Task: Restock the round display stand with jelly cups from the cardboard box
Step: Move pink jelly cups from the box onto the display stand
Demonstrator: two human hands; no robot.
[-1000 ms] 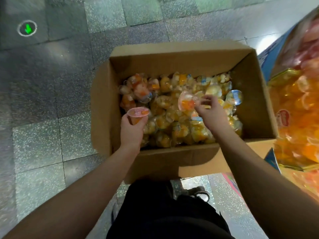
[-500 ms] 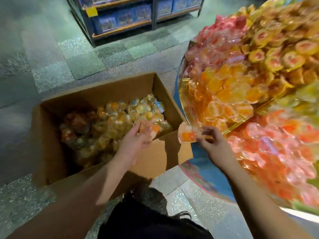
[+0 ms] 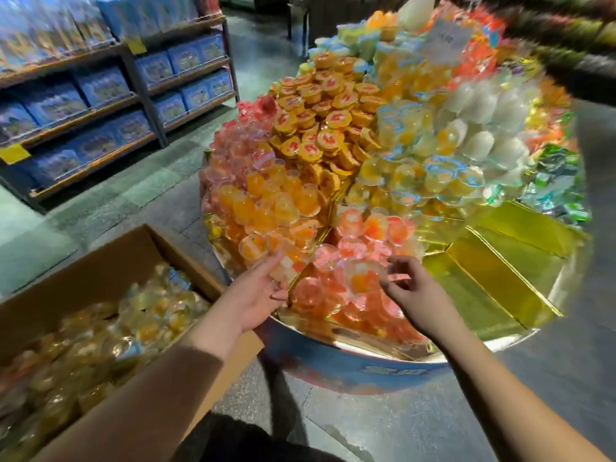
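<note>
Two hands reach over the round stand [image 3: 333, 348]: the left hand [image 3: 256, 295] grips a clear, domed cup [image 3: 288, 261]. The right hand [image 3: 416, 291] pinches another cup [image 3: 361, 276]; a cardboard box [image 3: 110, 258] sits at eight o'clock.

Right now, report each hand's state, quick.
Left hand: holding a clear plastic jelly cup with orange filling.
Right hand: pinching a clear plastic jelly cup with orange-red filling.

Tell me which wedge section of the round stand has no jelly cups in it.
The gold-lined wedge right of the right hand: only bare foil shows there, while the neighbouring orange and pink wedges are piled with cups.
</note>
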